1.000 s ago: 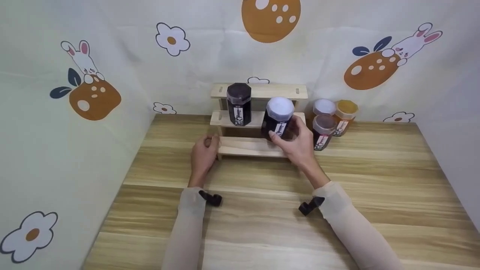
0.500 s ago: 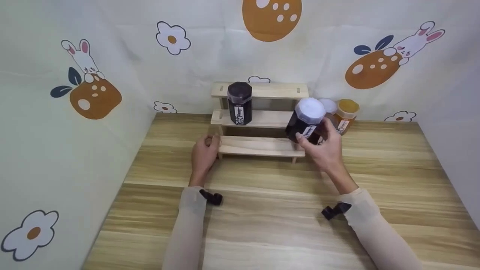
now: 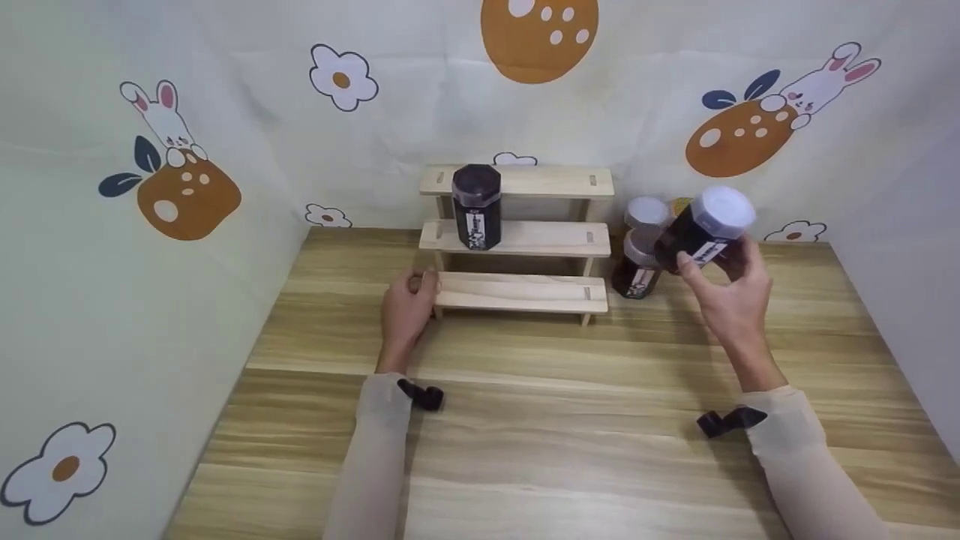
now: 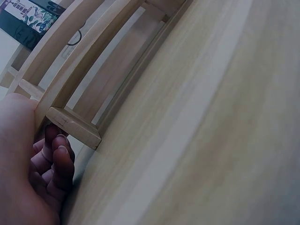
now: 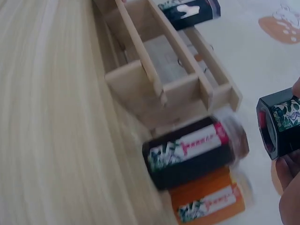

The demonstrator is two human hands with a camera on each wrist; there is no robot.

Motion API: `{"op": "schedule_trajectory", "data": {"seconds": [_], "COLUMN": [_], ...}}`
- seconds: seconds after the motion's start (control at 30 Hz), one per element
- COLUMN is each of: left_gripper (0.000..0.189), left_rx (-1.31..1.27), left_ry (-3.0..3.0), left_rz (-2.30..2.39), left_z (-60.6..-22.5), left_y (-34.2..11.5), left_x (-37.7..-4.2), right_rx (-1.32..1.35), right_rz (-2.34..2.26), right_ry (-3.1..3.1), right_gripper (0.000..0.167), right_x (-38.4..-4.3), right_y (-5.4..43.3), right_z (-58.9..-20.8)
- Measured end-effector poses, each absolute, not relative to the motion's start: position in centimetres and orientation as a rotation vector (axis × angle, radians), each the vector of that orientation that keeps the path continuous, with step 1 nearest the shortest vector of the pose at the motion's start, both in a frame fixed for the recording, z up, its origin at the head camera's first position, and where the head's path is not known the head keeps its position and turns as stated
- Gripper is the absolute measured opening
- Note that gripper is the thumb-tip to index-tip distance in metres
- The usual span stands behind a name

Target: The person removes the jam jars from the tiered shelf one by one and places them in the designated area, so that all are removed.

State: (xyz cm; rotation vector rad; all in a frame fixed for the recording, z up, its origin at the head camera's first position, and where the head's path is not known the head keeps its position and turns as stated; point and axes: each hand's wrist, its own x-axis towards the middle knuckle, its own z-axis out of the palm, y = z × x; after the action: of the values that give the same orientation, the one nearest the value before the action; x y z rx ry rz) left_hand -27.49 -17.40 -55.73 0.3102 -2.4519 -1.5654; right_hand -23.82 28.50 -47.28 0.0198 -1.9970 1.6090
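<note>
A three-tier wooden display rack stands at the back of the table. My left hand grips the left end of its lowest step, thumb at the edge and fingers curled by the leg. On the middle step, towards the left, one dark octagonal jar stands upright. To the right of the rack, my right hand holds a dark jar with a whitish lid tilted in the air, thumb on the near side. In the right wrist view only part of this held jar shows.
Beside the rack's right end stand a dark-red jar, a white-lidded jar behind it, and an orange jar, mostly hidden in the head view by the held jar. Patterned cloth encloses the table's back and sides.
My right hand has carried the white-lidded dark jar rightwards from in front of the rack, past its right end to over the standing jars. My left hand has stayed at the rack.
</note>
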Motion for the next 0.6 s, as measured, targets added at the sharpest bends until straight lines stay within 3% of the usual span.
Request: {"op": "schedule_trajectory", "data": {"seconds": [0.3,0.6], "left_gripper": [0.037,0.036], "left_rx": [0.31,0.319], "left_ry": [-2.475,-2.474], "left_rz": [-1.506,-1.505], "left_z": [-55.8,-55.9], "left_y": [-17.6,-17.3], "left_x": [-27.5,-27.7], "right_rx": [-0.169,-0.279], "right_rz": [1.601,1.682], "right_ry": [-2.051,-2.181], "right_gripper": [0.068,0.077], "right_x": [-24.3,-25.0], "right_y": [31.8,33.3], "right_z": [-49.4,-50.7]}}
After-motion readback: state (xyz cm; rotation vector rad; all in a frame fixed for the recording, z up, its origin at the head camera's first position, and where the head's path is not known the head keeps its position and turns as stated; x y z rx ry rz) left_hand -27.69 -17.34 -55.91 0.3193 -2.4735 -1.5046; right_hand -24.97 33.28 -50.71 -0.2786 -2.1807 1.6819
